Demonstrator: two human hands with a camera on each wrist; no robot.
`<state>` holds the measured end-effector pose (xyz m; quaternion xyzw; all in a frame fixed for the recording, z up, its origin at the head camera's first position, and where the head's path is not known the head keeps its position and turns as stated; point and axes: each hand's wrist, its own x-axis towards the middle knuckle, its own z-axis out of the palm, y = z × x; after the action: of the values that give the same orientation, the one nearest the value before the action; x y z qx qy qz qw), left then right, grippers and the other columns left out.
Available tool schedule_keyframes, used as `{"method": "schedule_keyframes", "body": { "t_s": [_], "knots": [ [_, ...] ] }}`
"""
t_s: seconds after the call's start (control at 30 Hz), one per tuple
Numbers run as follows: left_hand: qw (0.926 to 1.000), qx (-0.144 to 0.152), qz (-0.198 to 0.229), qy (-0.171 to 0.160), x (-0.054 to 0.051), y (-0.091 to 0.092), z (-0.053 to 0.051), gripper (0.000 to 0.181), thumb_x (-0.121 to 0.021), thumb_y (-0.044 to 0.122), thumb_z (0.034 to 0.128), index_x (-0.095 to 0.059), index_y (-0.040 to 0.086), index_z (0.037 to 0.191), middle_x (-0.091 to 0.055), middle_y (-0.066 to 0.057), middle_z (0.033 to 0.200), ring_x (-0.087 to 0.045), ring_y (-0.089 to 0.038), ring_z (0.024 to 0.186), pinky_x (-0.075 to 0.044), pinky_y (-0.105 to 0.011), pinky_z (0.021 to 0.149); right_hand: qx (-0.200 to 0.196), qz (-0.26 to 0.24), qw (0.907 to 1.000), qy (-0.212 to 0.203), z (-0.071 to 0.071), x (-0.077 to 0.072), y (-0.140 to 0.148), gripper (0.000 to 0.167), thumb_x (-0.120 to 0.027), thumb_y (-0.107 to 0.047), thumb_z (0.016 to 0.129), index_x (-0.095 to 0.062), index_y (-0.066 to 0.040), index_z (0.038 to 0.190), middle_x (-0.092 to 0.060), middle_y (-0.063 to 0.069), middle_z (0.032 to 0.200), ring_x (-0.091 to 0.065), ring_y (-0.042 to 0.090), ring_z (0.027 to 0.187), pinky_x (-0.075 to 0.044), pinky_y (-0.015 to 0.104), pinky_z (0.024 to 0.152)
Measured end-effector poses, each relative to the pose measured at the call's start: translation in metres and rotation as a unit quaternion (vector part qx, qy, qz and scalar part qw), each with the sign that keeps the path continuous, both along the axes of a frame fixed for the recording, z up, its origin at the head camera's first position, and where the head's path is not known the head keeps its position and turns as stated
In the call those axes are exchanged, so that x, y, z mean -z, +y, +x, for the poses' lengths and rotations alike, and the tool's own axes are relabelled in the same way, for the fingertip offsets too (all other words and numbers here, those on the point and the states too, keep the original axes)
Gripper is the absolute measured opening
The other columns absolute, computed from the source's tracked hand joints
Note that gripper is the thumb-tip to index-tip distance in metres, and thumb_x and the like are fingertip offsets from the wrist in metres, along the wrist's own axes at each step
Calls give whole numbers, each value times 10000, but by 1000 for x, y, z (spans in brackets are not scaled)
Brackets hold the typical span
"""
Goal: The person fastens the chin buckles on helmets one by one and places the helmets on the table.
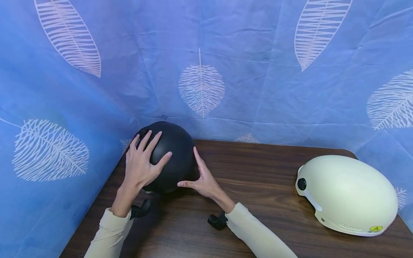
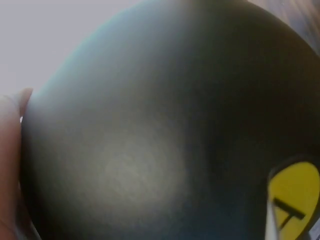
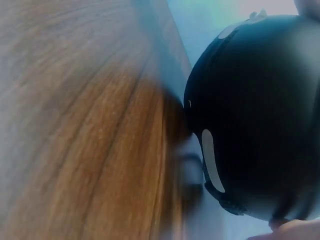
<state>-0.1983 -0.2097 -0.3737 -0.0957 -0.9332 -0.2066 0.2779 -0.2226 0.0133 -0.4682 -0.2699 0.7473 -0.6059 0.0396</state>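
In the head view, a black helmet [image 1: 177, 150] sits toward the far left of the counter [image 1: 251, 179], near the blue cloth [image 1: 251, 89] with white leaf prints. The left hand [image 1: 141, 165] rests on its left side, fingers spread and nearly straight over the shell. The right hand [image 1: 205, 181] is at the helmet's right side — fingers and thumb extended and wide apart rather than curled. A pale helmet [image 1: 348, 193] lies well apart on the right of the counter, its round black knob [image 1: 301, 184] facing left.

The left wrist view is filled by the dark, blurred shell, with a yellow sticker [image 2: 295, 197] low on the right.

In the right wrist view, a light grey strip [image 3: 213, 160] shows near the black helmet's edge — whether that edge touches the counter is hard to tell through the blur.
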Motion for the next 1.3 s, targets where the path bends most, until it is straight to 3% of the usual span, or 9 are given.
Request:
{"method": "schedule_keyframes", "body": {
  "t_s": [0.3, 0.4, 0.53, 0.9, 1.07, 1.3],
  "knots": [
    [9960, -25, 806, -378, 2, -14, 0, 686, -609, 507, 920, -398, 277, 1530, -327, -143, 1589, -221, -487, 1423, -171, -771, 1034, 344, 197, 9987, 320, 0, -7, -6, 1133, -812, -506, 767, -40, -398, 1589, -32, -162, 1652, -62, 151, 1530, -165, 597, 1171],
    [9929, 8, 1078, -498, 5, -18, -1, 665, -598, 474, 944, -385, 265, 1538, -319, -151, 1590, -217, -494, 1417, -178, -752, 1047, 464, 260, 9981, 322, 1, -12, -8, 1127, -798, -569, 748, -55, -424, 1582, -42, -197, 1639, -64, 157, 1531, -189, 597, 1164],
    [9872, 28, 1420, -719, 8, -24, -3, 647, -577, 451, 970, -357, 269, 1550, -302, -154, 1598, -212, -485, 1417, -185, -731, 1055, 534, 344, 9977, 223, 4, -17, -11, 1091, -760, -643, 738, -78, -461, 1570, -33, -152, 1648, -76, 236, 1533, -214, 638, 1138],
    [9777, 79, 1603, -1351, 14, -34, -8, 756, -596, 521, 939, -245, 330, 1581, -255, -141, 1619, -240, -454, 1449, -196, -730, 1075, 647, 725, 9952, 142, 4, -26, -19, 969, -625, -776, 757, -142, -501, 1551, 1, -4, 1668, 17, 468, 1494, -145, 771, 1063],
    [9732, 60, 1737, -1507, 19, -38, -11, 746, -586, 531, 944, -246, 337, 1579, -268, -136, 1613, -277, -439, 1437, -234, -724, 1066, 594, 767, 9952, 143, 3, -29, -23, 955, -613, -777, 769, -145, -496, 1552, 13, 20, 1668, 31, 461, 1494, -197, 775, 1041],
    [9619, -36, 2002, -1863, 24, -46, -14, 736, -541, 569, 957, -208, 365, 1582, -223, -109, 1636, -206, -413, 1480, -184, -724, 1085, 614, 827, 9946, 109, 2, -31, -29, 947, -612, -772, 778, -155, -487, 1557, 13, 32, 1669, 2, 400, 1506, -217, 775, 1032]
  ]
}}
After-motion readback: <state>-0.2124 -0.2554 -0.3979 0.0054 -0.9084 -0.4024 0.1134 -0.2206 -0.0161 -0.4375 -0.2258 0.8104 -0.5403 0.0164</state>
